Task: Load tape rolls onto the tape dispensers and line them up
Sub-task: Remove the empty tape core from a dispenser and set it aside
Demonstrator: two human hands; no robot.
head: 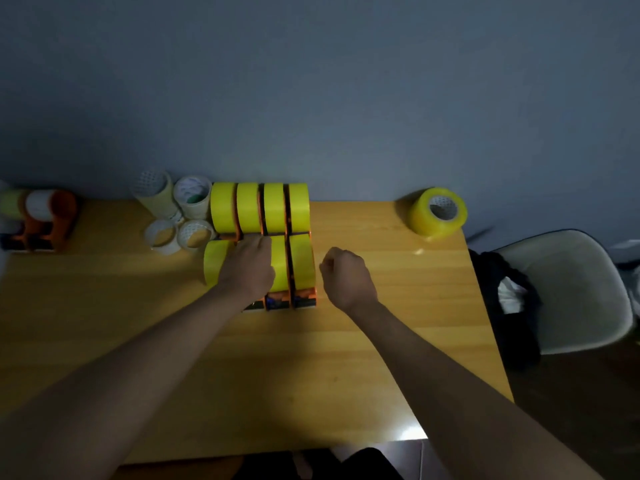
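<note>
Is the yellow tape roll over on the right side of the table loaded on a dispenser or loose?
Loose. The yellow tape roll lies on its side on the bare table, apart from the dispensers, its hollow core facing the camera.

Eight orange tape dispensers loaded with yellow rolls stood in two rows of four on the wooden table. The back row [259,207] sat against the wall, rolls upright and side by side. The front row [294,268] touched it, its leftmost roll [214,261] set slightly out of line. A loose yellow roll [438,211] lay on its side far to the right. Pale rolls [173,209] clustered just left of the rows.
</note>
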